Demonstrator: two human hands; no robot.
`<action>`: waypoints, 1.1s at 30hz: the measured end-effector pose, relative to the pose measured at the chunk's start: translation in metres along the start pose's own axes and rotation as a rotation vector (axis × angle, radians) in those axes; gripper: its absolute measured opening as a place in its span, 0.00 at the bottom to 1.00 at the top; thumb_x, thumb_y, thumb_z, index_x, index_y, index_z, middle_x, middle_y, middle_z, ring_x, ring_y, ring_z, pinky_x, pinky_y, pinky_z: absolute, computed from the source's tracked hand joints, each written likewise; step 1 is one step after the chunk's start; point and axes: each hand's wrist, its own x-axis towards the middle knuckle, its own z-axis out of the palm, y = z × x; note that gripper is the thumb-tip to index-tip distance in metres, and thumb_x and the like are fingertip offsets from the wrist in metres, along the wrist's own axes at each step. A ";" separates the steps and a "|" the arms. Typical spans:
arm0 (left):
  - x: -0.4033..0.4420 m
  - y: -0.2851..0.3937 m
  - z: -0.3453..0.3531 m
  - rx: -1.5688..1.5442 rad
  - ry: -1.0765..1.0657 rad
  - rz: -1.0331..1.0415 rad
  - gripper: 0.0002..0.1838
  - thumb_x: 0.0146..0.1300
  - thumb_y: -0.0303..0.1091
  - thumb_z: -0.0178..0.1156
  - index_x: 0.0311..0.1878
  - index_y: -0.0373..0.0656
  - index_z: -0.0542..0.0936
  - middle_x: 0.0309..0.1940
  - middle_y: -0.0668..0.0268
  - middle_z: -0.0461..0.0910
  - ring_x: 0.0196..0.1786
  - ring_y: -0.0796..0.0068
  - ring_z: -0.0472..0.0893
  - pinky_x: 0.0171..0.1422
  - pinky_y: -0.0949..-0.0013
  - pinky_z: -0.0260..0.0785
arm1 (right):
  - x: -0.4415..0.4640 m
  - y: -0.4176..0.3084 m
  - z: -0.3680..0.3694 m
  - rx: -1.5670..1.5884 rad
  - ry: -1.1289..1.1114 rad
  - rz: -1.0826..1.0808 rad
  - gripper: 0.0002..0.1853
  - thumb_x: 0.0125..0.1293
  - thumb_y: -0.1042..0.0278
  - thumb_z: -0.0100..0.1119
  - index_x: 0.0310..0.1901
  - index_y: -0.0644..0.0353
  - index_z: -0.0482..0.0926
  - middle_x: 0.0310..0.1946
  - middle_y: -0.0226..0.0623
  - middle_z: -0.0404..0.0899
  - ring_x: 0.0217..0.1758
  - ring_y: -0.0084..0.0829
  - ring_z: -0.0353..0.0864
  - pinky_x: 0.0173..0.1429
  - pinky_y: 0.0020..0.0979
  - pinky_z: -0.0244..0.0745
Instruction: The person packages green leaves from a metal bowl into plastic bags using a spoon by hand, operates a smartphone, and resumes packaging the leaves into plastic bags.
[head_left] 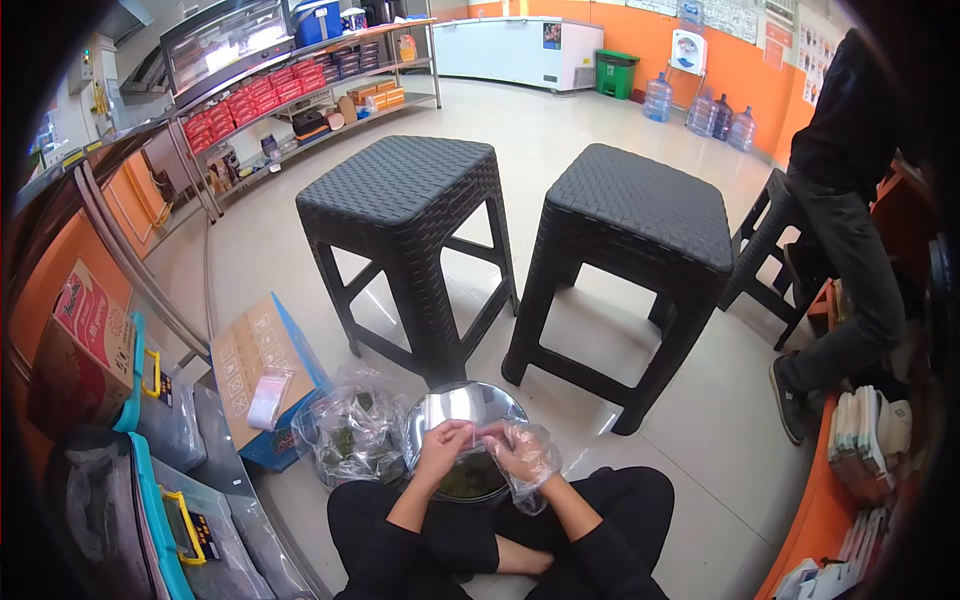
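Observation:
My left hand (445, 447), bare, is closed in a pinch over a steel bowl (511, 403). Clear loose plastic, like a disposable glove, covers my right hand (522, 452), whose fingers are pinched close to the left ones. Between both sets of fingertips is a small clear plastic bag (475, 433) with a pinkish edge, mostly hidden. Dark green leafy matter (468, 478) lies in the bowl, below my hands. Left of the bowl, a large clear plastic bag (340, 465) holds more green clumps. A stack of small clear bags (268, 398) rests on a cardboard box (245, 345).
Two black stools (405, 185) (640, 205) stand just ahead. Plastic bins (185, 425) line the left side. A shelf with books (865, 440) is at right, near a person's leg (850, 260). Farther back are a metal rack (300, 95) and a white freezer (510, 52).

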 end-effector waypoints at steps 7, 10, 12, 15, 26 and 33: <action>-0.007 0.015 0.018 0.500 0.064 0.290 0.06 0.60 0.29 0.64 0.36 0.36 0.83 0.34 0.66 0.83 0.37 0.81 0.80 0.43 0.76 0.70 | 0.000 -0.002 0.007 -0.044 0.119 -0.036 0.10 0.65 0.66 0.61 0.43 0.63 0.79 0.29 0.29 0.79 0.30 0.16 0.73 0.35 0.21 0.70; -0.014 0.025 0.025 0.654 0.096 0.382 0.06 0.55 0.29 0.66 0.35 0.38 0.84 0.33 0.63 0.83 0.37 0.74 0.80 0.42 0.73 0.69 | -0.001 -0.009 0.009 -0.106 0.142 -0.064 0.09 0.65 0.66 0.61 0.42 0.63 0.80 0.28 0.29 0.79 0.29 0.16 0.74 0.34 0.22 0.70; -0.016 0.025 0.028 0.682 0.120 0.379 0.07 0.54 0.29 0.66 0.35 0.40 0.84 0.33 0.63 0.83 0.36 0.72 0.80 0.41 0.72 0.69 | -0.002 -0.012 0.010 -0.093 0.154 -0.068 0.09 0.65 0.67 0.61 0.41 0.63 0.81 0.29 0.30 0.80 0.30 0.17 0.75 0.34 0.22 0.71; -0.015 0.024 0.028 0.621 0.120 0.297 0.05 0.55 0.29 0.66 0.35 0.39 0.84 0.32 0.66 0.83 0.34 0.77 0.80 0.40 0.73 0.70 | -0.002 -0.015 0.008 -0.051 0.180 -0.070 0.08 0.65 0.69 0.60 0.42 0.64 0.82 0.30 0.32 0.81 0.33 0.19 0.77 0.38 0.23 0.73; -0.009 0.010 0.025 0.395 -0.037 0.200 0.07 0.65 0.30 0.60 0.38 0.36 0.80 0.31 0.69 0.82 0.38 0.82 0.80 0.45 0.77 0.72 | 0.000 -0.033 -0.007 -0.321 0.098 0.006 0.09 0.67 0.66 0.54 0.40 0.61 0.81 0.27 0.39 0.80 0.29 0.29 0.78 0.35 0.31 0.72; -0.010 0.006 0.024 0.355 -0.165 0.171 0.11 0.68 0.36 0.55 0.35 0.36 0.75 0.24 0.71 0.73 0.30 0.85 0.71 0.35 0.75 0.66 | 0.005 0.023 0.007 -0.292 0.048 -0.073 0.09 0.64 0.63 0.55 0.31 0.60 0.75 0.22 0.41 0.75 0.24 0.34 0.73 0.31 0.38 0.68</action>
